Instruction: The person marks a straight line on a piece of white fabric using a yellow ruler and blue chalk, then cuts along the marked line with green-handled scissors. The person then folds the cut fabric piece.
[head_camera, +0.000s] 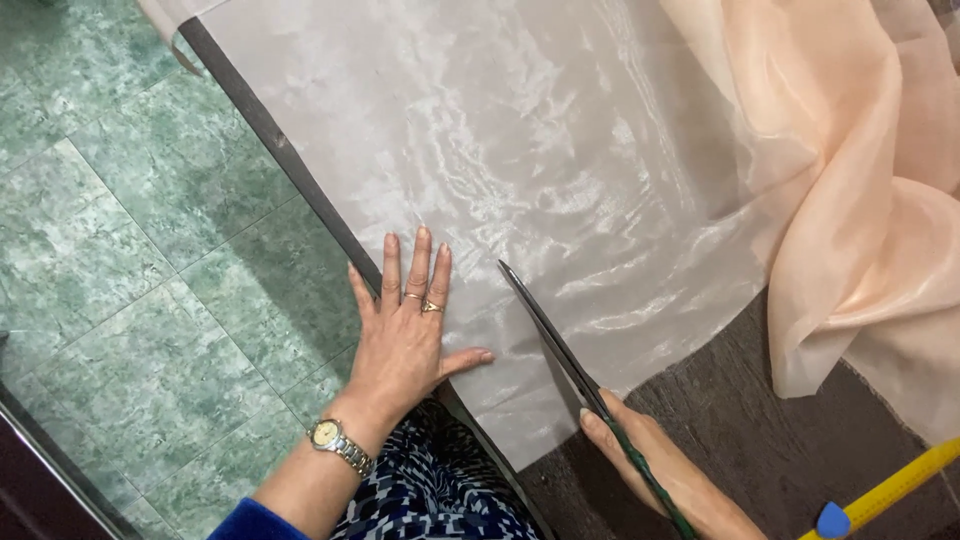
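1. While the left hand (405, 335) lies flat on the sheer white fabric (520, 170), its fingers are stretched out and slightly spread, the thumb pointing off to the right; two rings sit on one finger and a wristwatch (338, 443) circles the wrist.
2. That fabric covers most of the dark table (740, 420), its near edge running close to the person's patterned clothing (435, 495).
3. Gripping the scissors (560, 345) by a green-wrapped handle, the right hand (665, 470) has its fingers closed around it; the long blades look nearly closed and lie on the fabric, tip pointing away, just right of the left thumb.
4. Peach-coloured fabric (860, 210) is bunched in folds at the right.
5. A yellow ruler (895, 488) and a blue chalk piece (832, 521) rest at the lower right corner.
6. Green marbled floor tiles (130, 230) show on the left.
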